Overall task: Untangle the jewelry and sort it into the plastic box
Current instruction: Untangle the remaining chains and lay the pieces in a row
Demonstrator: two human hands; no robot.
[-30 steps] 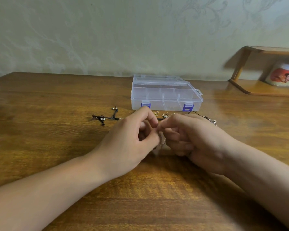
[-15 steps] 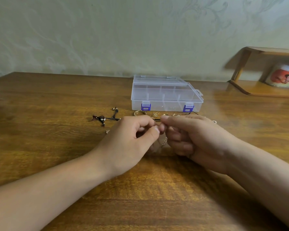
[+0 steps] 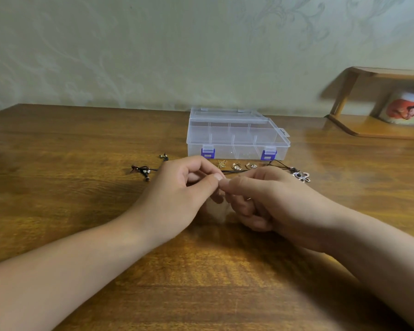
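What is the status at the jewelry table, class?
Left hand and right hand pinch together, held item hidden. Plastic box closed, latched. Earrings and black cord loose on table.

- Whatever the left hand [image 3: 177,194] and right hand [image 3: 270,201] are pinching between their fingertips is staying too small and blurred to make out.
- The thin black cord [image 3: 237,172] is disappearing behind both hands.
- The brown wooden shelf [image 3: 378,130] and the white mug with an orange picture [image 3: 406,111] are being cut off by the right edge.
- The small gold-coloured pieces [image 3: 236,166] before the clear plastic box [image 3: 237,137] are showing too tiny to identify.
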